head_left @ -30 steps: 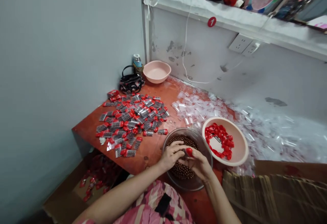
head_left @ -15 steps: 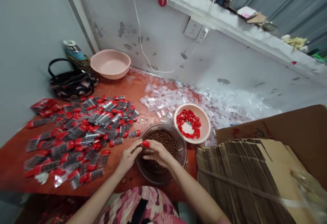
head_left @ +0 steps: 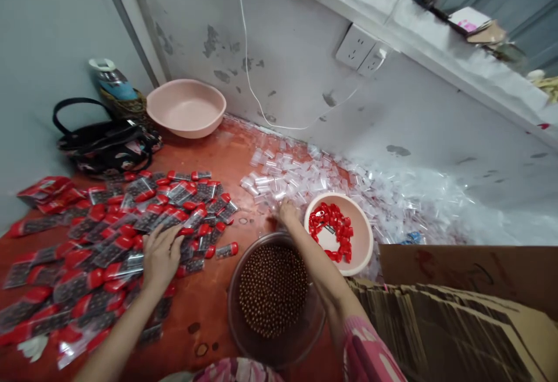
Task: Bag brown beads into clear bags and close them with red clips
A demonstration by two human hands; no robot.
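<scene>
My left hand [head_left: 162,257] is over the pile of filled clear tubes with red caps [head_left: 150,216], fingers spread; a red cap lies close by its fingertips. Reaching past the bowl, my right hand [head_left: 288,213] is at the near edge of the loose clear empty tubes [head_left: 283,175]. Its fingers are bunched, and what they pinch, if anything, is hidden. Below my right forearm stands a see-through bowl [head_left: 235,335] of small brown beads [head_left: 272,289]. A pale pink bowl [head_left: 366,219] right of that forearm holds red caps [head_left: 342,225].
An oval pink basin [head_left: 187,109], a black handbag [head_left: 104,143] and a blue-banded bottle [head_left: 115,82] stand at the back left. On the right are stacked flat cardboard pieces [head_left: 436,329] and a cardboard box side [head_left: 471,271]. A white cord [head_left: 248,68] hangs along the wall.
My hands were together above the bead bowl with a red-capped piece between them. They have parted: the left went to the filled tubes, the right forward to the empty ones. The view shifted.
</scene>
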